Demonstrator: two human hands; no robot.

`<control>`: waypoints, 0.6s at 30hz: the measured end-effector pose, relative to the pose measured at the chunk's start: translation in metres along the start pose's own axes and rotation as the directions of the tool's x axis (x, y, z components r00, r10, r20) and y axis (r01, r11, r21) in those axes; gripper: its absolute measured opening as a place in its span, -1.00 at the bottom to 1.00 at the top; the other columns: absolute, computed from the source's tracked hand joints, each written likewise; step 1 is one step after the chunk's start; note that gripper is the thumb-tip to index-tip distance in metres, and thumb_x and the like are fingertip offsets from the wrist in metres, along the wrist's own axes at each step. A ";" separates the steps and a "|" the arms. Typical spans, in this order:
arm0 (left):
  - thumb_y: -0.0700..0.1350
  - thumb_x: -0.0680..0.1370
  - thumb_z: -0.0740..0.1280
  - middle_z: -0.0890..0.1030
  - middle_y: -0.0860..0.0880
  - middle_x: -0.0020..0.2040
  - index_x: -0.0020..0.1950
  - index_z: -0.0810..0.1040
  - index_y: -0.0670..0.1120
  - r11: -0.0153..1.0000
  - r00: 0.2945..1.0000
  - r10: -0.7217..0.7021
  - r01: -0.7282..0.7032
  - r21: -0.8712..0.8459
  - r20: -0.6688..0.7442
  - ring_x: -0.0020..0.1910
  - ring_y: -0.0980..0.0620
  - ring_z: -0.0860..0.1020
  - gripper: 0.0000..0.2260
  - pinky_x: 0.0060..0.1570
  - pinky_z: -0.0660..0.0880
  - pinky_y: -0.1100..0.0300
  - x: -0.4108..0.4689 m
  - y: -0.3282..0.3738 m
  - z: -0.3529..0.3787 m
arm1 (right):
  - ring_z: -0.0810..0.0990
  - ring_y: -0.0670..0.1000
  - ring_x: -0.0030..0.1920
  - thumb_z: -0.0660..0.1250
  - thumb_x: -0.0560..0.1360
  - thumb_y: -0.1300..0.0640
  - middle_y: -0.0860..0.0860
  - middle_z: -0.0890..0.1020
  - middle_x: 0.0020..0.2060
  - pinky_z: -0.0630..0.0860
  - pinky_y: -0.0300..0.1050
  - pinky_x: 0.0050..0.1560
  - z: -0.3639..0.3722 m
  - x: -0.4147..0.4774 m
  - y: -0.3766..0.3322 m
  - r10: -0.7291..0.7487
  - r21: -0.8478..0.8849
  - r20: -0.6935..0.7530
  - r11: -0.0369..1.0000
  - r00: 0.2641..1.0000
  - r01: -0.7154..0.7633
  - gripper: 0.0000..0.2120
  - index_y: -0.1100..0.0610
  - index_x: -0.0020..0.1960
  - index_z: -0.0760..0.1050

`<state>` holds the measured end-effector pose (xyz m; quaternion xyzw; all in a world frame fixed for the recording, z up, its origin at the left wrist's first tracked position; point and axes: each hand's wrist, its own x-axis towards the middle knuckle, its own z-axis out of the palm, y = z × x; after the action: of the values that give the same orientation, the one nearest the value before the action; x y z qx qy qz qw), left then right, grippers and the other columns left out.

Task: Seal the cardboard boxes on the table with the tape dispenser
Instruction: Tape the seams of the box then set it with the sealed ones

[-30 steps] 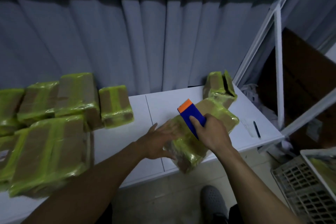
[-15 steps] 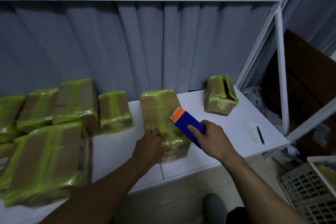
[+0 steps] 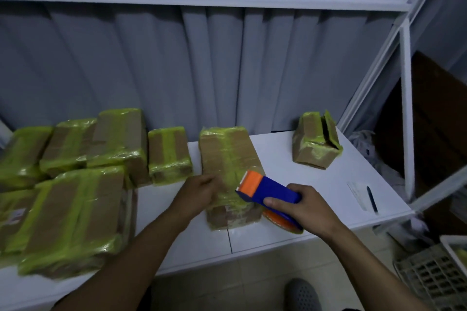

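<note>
A cardboard box (image 3: 227, 156) wrapped in yellow-green tape lies lengthwise at the middle of the white table (image 3: 273, 232). My left hand (image 3: 199, 193) rests on the box's near left side, fingers curled against it. My right hand (image 3: 302, 206) grips the blue and orange tape dispenser (image 3: 265, 190), whose orange head is over the box's near right corner. A smaller taped box (image 3: 316, 144) with a raised flap stands at the far right of the table.
Several taped boxes (image 3: 73, 184) crowd the table's left half. A pen (image 3: 371, 198) and a paper slip lie near the right edge. A white frame post (image 3: 406, 108) rises at the right. A plastic crate (image 3: 434, 278) sits on the floor.
The box went from tilted at the table's front edge to flat and lengthwise on the table. My left hand shifted to its near left side; the dispenser now meets the near right corner.
</note>
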<state>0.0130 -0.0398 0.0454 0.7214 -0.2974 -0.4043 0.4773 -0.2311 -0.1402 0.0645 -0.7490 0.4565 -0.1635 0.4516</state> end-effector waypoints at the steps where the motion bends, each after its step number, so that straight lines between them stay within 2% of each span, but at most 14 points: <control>1: 0.05 0.59 0.37 0.72 0.02 -0.01 0.05 0.70 -0.05 0.981 0.992 -0.099 0.110 -0.162 0.075 -0.05 0.01 0.65 -0.79 -0.03 0.60 0.14 -0.009 0.009 0.002 | 0.67 -0.01 -0.29 0.58 0.27 -0.37 0.02 0.65 -0.30 0.52 -0.18 -0.25 0.000 0.000 0.001 -0.023 0.022 0.009 1.000 1.000 0.023 -0.43 0.13 -0.14 0.59; 3: 0.07 0.57 0.38 0.72 -0.03 0.00 0.08 0.68 -0.06 0.946 0.977 -0.131 0.174 -0.274 0.169 -0.04 -0.03 0.67 -0.76 0.00 0.63 0.07 -0.021 0.017 0.007 | 0.66 0.10 -0.25 0.55 0.19 -0.40 0.08 0.64 -0.28 0.54 -0.03 -0.21 0.002 0.000 0.002 -0.064 0.041 0.033 0.997 0.997 0.063 -0.36 0.17 -0.14 0.60; 7: 0.02 0.53 0.43 0.71 -0.08 0.04 0.08 0.70 -0.09 0.929 0.986 -0.095 0.138 -0.343 0.139 0.03 -0.05 0.65 -0.77 0.09 0.61 -0.05 -0.027 0.021 0.007 | 0.69 0.15 -0.17 0.55 0.17 -0.35 0.09 0.66 -0.22 0.64 0.13 -0.09 0.002 0.001 0.001 -0.111 0.129 0.070 0.986 0.991 0.101 -0.38 0.16 -0.09 0.61; 9: 0.02 0.52 0.44 0.71 -0.07 0.04 0.09 0.71 -0.08 0.920 0.973 -0.110 0.177 -0.348 0.204 0.05 -0.06 0.64 -0.77 0.14 0.60 -0.04 -0.029 0.022 0.003 | 0.68 0.17 -0.16 0.56 0.18 -0.32 0.09 0.66 -0.22 0.64 0.12 -0.08 0.001 0.003 0.002 -0.132 0.156 0.066 0.980 0.989 0.121 -0.39 0.17 -0.08 0.61; 11: -0.01 0.51 0.44 0.71 -0.07 0.05 0.07 0.72 -0.05 0.912 0.961 -0.107 0.197 -0.361 0.254 0.00 -0.01 0.64 -0.81 0.07 0.61 0.07 -0.032 0.022 0.002 | 0.67 0.20 -0.16 0.56 0.19 -0.31 0.10 0.65 -0.22 0.62 0.08 -0.10 0.001 0.005 0.002 -0.150 0.168 0.063 0.976 0.987 0.137 -0.39 0.19 -0.08 0.60; 13: -0.05 0.52 0.43 0.71 -0.07 0.04 0.02 0.73 -0.02 0.910 0.961 -0.102 0.195 -0.367 0.258 -0.04 0.02 0.62 -0.87 -0.03 0.60 0.15 -0.035 0.021 0.002 | 0.68 0.16 -0.16 0.55 0.20 -0.31 0.08 0.66 -0.22 0.62 0.01 -0.11 0.002 0.005 0.001 -0.159 0.174 0.075 0.974 0.984 0.144 -0.41 0.17 -0.08 0.60; 18: -0.11 0.57 0.39 0.70 -0.04 -0.04 0.04 0.71 -0.08 0.932 0.967 -0.098 0.173 -0.320 0.236 -0.11 0.07 0.60 -0.87 -0.04 0.58 0.18 -0.032 0.021 -0.003 | 0.69 0.09 -0.18 0.54 0.20 -0.30 0.04 0.67 -0.21 0.62 -0.07 -0.12 0.006 0.007 0.001 -0.167 0.170 0.095 0.974 0.981 0.150 -0.44 0.14 -0.07 0.61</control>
<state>-0.0015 -0.0204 0.0754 0.5994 -0.2230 -0.5575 0.5293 -0.2242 -0.1428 0.0589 -0.7516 0.3553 -0.1948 0.5204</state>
